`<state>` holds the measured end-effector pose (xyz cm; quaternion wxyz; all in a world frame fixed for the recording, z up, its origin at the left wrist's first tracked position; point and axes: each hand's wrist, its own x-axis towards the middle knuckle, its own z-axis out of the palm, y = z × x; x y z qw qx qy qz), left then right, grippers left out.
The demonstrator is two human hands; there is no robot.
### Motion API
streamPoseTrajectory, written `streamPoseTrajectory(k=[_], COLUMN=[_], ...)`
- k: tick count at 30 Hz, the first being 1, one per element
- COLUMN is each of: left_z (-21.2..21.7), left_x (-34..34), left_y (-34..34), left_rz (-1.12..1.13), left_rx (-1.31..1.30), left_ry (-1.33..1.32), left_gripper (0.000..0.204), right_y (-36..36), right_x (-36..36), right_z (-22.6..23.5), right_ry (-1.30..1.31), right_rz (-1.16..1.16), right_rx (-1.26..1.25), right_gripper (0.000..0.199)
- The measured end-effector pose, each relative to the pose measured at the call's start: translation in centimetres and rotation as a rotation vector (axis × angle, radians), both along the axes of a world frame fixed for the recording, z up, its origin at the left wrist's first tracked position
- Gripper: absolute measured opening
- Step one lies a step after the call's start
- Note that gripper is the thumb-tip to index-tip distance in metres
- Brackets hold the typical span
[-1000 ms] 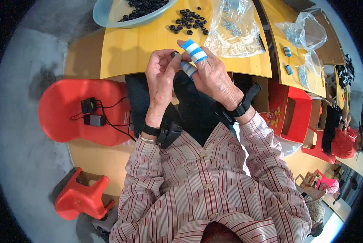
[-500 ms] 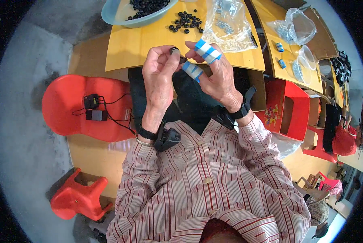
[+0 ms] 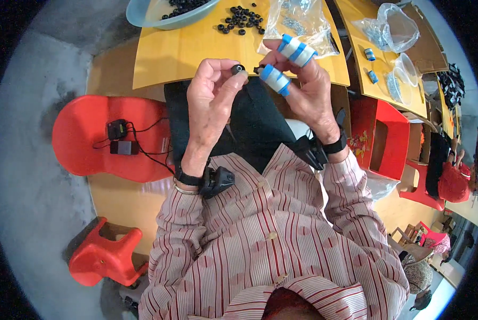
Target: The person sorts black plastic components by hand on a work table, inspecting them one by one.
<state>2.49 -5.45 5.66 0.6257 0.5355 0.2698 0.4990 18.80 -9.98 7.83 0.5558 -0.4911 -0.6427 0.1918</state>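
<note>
Between thumb and fingers, my left hand (image 3: 209, 104) pinches a small round black part (image 3: 237, 69) with a pale-rimmed hole in its face. Just to its right, my right hand (image 3: 311, 88) grips another small black piece (image 3: 258, 70), mostly covered by the fingers. Blue and white tape (image 3: 276, 80) wraps the right thumb and a finger. The two black pieces are slightly apart, above the table's near edge. Beyond the hands, several loose black round parts (image 3: 241, 21) lie on the yellow table (image 3: 180, 58).
A pale blue basin (image 3: 137, 13) of black parts stands at the far left. A clear plastic bag (image 3: 313, 26) with small metal pieces lies beyond my right hand. Left of me, a red chair (image 3: 78, 133) bears black boxes and cords; a red crate (image 3: 391, 141) stands at right.
My hands have drawn apart, the right one moving rightward. The round part in my left hand now shows its holed face, and the piece in my right hand is separate from it.
</note>
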Motion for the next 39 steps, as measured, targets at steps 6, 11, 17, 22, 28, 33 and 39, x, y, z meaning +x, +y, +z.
streamPoseTrajectory(k=[6, 11, 17, 22, 28, 33, 39], left_z=[-0.2, -0.4, -0.1, 0.2, 0.2, 0.3, 0.2], left_x=[0.0, 0.0, 0.2, 0.1, 0.2, -0.1, -0.5], left_y=[-0.1, -0.1, -0.2, -0.2, -0.1, -0.1, 0.2], left_rz=[-0.126, -0.155, -0.171, -0.168, -0.154, -0.145, -0.180], left_rx=[-0.125, -0.080, -0.079, -0.096, -0.072, -0.088, -0.061], left_ry=[0.030, 0.095, 0.066, 0.080, 0.077, 0.071, 0.074], left_gripper=[0.021, 0.019, 0.018, 0.018, 0.016, 0.016, 0.015], right_y=[0.0, 0.0, 0.5, 1.1, 1.2, 1.2, 1.6], right_x=[1.1, 1.5, 1.8, 1.9, 1.5, 1.0, 1.2], right_z=[1.9, 3.2, 4.2, 3.9, 4.4, 4.6, 4.0], right_ry=[-0.165, -0.282, -0.355, -0.365, -0.423, -0.422, -0.449], right_rz=[0.048, 0.052, 0.098, 0.127, 0.129, 0.132, 0.152], right_rx=[-0.093, -0.208, -0.212, -0.183, -0.184, -0.238, -0.129], right_gripper=[0.039, 0.043, 0.042, 0.039, 0.038, 0.040, 0.037])
